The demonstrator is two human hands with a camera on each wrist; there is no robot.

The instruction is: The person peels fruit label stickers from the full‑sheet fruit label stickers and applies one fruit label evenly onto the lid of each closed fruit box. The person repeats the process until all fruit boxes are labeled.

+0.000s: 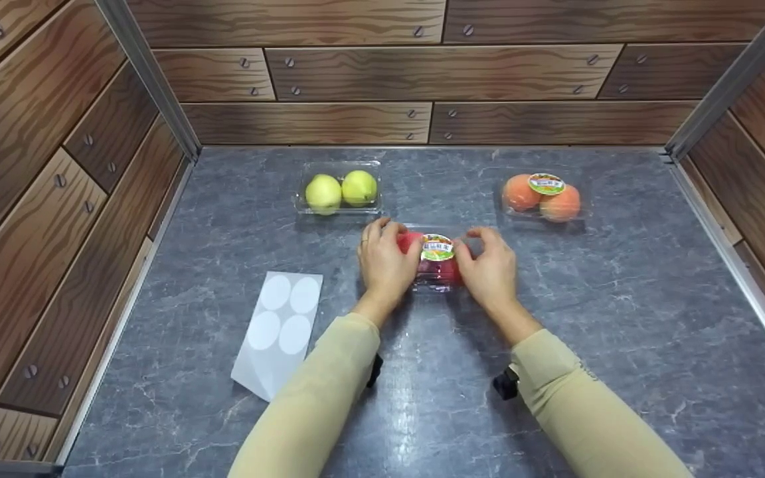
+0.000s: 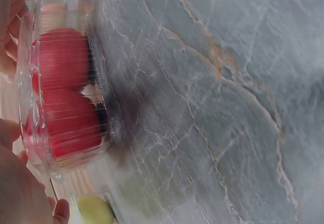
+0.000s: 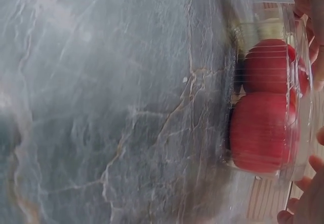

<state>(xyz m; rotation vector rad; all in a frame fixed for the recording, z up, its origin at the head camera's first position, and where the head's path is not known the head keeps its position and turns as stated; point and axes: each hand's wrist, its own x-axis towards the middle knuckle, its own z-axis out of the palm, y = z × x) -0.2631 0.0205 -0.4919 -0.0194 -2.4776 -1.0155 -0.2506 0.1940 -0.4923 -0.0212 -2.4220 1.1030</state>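
A clear plastic fruit box [image 1: 432,288] with two round red fruits [image 2: 66,122] inside stands on the tabletop between both hands. An oval green-and-white label [image 1: 437,247] is on top of its lid. My left hand [image 1: 386,262] holds the box's left side, fingers bent toward the far corner and thumb at the label's left edge. On the other side my right hand [image 1: 493,269] grips the box, its thumb touching the lid by the label's right edge. In the right wrist view the red fruits [image 3: 266,130] show through the ribbed wall.
Behind to the left stands a clear box with two yellow-green fruits [image 1: 323,194]. At the back right another box holds two orange fruits [image 1: 560,203] under a similar oval label [image 1: 546,184]. A white sheet with oval shapes [image 1: 283,318] lies beside the left forearm. Wood-pattern walls [image 1: 349,123] enclose the table.
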